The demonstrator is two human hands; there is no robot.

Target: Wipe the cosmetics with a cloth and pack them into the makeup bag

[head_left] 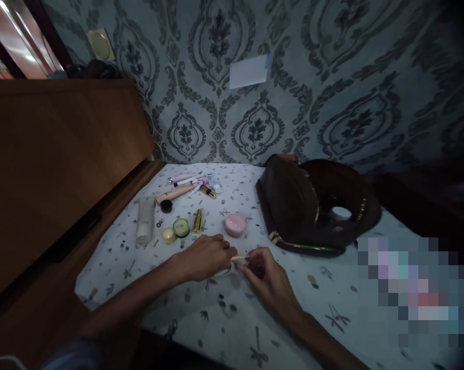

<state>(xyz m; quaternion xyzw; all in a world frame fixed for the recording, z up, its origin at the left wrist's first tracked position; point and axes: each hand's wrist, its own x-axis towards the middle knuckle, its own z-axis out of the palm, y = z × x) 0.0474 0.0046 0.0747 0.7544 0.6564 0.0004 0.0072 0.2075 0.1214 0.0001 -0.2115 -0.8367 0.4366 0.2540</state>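
Over the front of the patterned cloth, my left hand is closed, back upward, with its fingertips mostly hidden. A pale rounded edge shows just below it; what it belongs to I cannot make out. My right hand pinches a thin pale-yellow strip between thumb and fingers. The strip's other end meets the left fingers. Just beyond the hands sit a pink round jar, a small gold tube, a green-topped round jar and a small cream-coloured jar.
A dark brown handbag stands open at the right. To the left lie a whitish squeeze tube and a black cap. Several slim cosmetics, among them a peach tube, are heaped behind. A wooden panel borders the left side.
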